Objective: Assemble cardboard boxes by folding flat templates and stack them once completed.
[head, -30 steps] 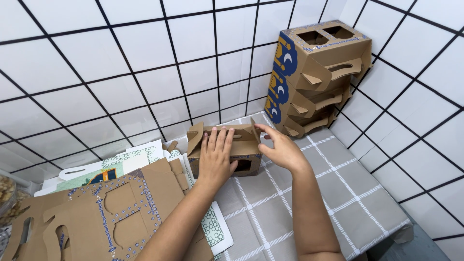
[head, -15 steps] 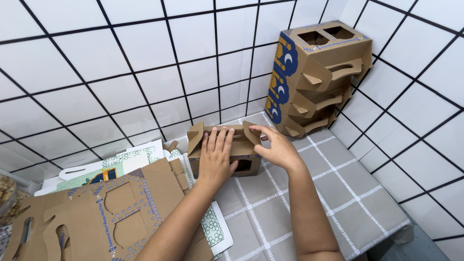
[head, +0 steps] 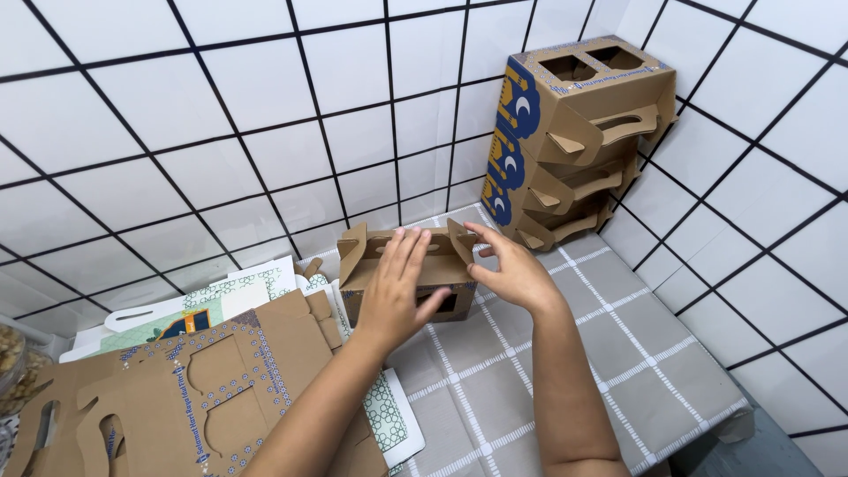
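Note:
A small brown cardboard carrier box (head: 371, 256) stands on the grey checked table (head: 574, 371), its top flaps raised. My left hand (head: 397, 291) lies flat against the box's near side, fingers spread upward over the handle flap. My right hand (head: 512, 269) grips the box's right end, fingers curled around the right flap. Both hands press on the same box from either side.
Three folded boxes are stacked (head: 574, 132) in the back right corner against the tiled wall (head: 221, 132). Flat unfolded cardboard blanks (head: 185, 389) lie at the left, over white printed sheets (head: 221, 296). The table's right edge (head: 733, 415) drops off near the tiled side wall.
The box's top flaps have come up and closer together. My right hand has shifted slightly up along the right flap; my left hand stays on the front.

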